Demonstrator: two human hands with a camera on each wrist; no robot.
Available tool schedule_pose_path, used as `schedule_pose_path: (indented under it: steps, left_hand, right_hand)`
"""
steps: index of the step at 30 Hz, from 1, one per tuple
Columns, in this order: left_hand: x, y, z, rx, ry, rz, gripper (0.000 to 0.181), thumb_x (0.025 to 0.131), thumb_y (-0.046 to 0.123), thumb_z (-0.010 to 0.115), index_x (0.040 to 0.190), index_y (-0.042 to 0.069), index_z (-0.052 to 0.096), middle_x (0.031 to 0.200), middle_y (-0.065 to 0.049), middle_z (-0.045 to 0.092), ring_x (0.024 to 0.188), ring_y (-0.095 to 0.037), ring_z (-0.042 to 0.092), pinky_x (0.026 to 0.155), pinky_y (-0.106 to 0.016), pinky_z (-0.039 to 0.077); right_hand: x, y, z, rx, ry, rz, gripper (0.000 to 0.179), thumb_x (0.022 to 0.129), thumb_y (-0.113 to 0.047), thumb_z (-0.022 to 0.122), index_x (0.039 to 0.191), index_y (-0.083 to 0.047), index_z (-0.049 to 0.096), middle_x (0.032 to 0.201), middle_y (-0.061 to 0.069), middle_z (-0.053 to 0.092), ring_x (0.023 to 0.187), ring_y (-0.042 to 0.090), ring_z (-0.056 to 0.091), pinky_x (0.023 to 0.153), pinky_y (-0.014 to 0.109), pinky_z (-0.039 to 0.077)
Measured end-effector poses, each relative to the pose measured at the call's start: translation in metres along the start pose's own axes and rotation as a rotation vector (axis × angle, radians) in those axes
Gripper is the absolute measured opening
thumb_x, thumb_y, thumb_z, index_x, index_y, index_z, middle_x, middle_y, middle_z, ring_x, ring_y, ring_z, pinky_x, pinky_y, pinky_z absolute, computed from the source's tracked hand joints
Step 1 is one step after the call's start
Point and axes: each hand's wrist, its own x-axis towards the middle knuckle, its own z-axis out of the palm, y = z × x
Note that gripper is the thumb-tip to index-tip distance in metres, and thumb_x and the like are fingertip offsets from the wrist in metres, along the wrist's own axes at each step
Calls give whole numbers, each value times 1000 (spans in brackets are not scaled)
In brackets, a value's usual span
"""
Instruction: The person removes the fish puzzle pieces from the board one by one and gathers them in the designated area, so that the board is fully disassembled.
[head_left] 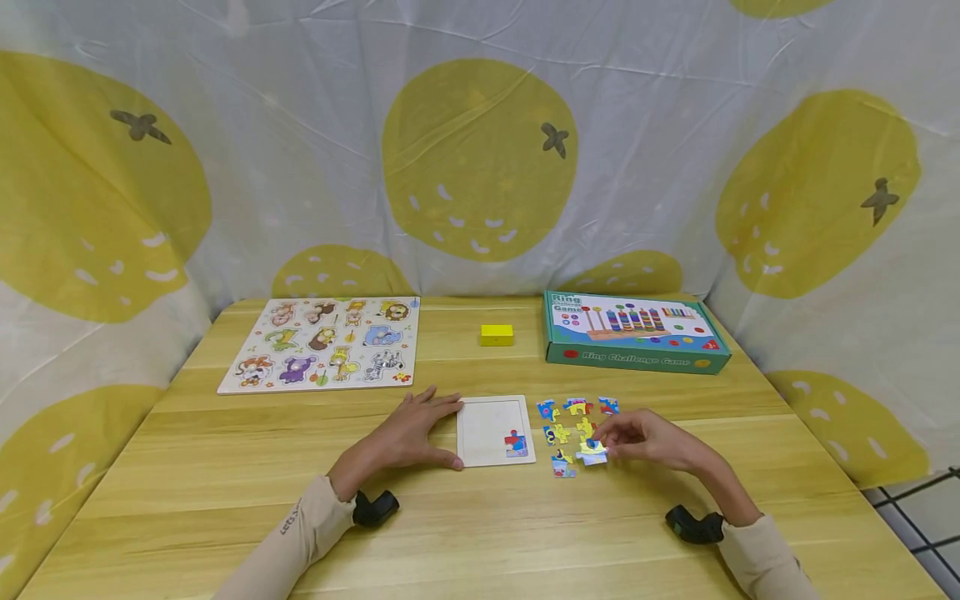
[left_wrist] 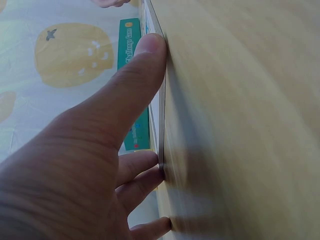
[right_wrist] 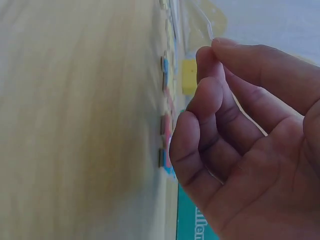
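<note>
A white square puzzle board (head_left: 487, 433) lies on the table, with one red-and-blue jigsaw piece (head_left: 516, 444) in its lower right corner. My left hand (head_left: 412, 429) is spread along the board's left side, thumb (left_wrist: 150, 47) at the near edge and fingertips at the far part. Right of the board, my right hand (head_left: 648, 437) pinches a jigsaw piece (head_left: 592, 454) between thumb and index finger; in the right wrist view the piece (right_wrist: 202, 17) shows nearly edge-on. Beneath and beside it lie several loose jigsaw pieces (head_left: 557, 434) in yellow, blue and red.
At the back left lies an animal puzzle board (head_left: 300, 333). A small yellow block (head_left: 497, 336) sits at the back middle. A green Ring Challenge Game box (head_left: 637, 360) stands at the back right. Patterned curtains (head_left: 480, 158) hang behind the wooden table (head_left: 480, 533).
</note>
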Motion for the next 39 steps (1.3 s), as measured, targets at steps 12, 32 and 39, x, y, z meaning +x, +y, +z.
schedule_pose_path:
  steps: [12, 32, 39]
  left_hand:
    - [0, 0, 1, 3, -5, -4, 92, 70, 61, 75, 143, 12, 47, 151, -6, 40, 142, -44, 18, 110, -67, 12]
    - [-1, 1, 0, -7, -3, -4, 91, 70, 59, 76, 142, 12, 47, 150, -7, 40, 142, -44, 18, 110, -67, 11]
    - [-1, 1, 0, -5, -4, -3, 91, 70, 60, 76, 143, 12, 47, 151, -7, 40, 143, -44, 18, 111, -67, 11]
  right_hand:
    - [-7, 8, 3, 64, -41, -21, 21, 93, -2, 59, 112, 6, 64, 84, 20, 60, 74, 6, 54, 63, 18, 44]
    - [-6, 10, 4, 12, -32, 19, 20, 93, -7, 61, 110, 3, 65, 84, 6, 63, 73, 5, 54, 65, 18, 46]
    - [-8, 9, 4, -2, -25, 13, 21, 92, -5, 61, 110, 3, 66, 83, 9, 63, 72, 5, 54, 63, 18, 46]
